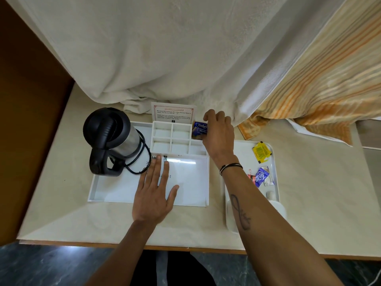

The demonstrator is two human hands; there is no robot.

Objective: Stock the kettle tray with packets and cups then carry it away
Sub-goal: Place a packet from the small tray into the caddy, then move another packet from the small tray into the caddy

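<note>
So the kettle tray is pinned flat by the left hand, fingers spread, probably so it isn't shoved around while a blue tea packet gets pinched by the right hand over the top-right compartment of the divider. More packets are parked on the side tray.

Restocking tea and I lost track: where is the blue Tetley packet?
In the right hand, the blue Tetley packet is at the divided organiser's top right compartment, below the card.

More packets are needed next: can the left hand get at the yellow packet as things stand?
Probably not easily: the left hand lies flat on the kettle tray, and the right arm crosses between it and the yellow packet.
</note>
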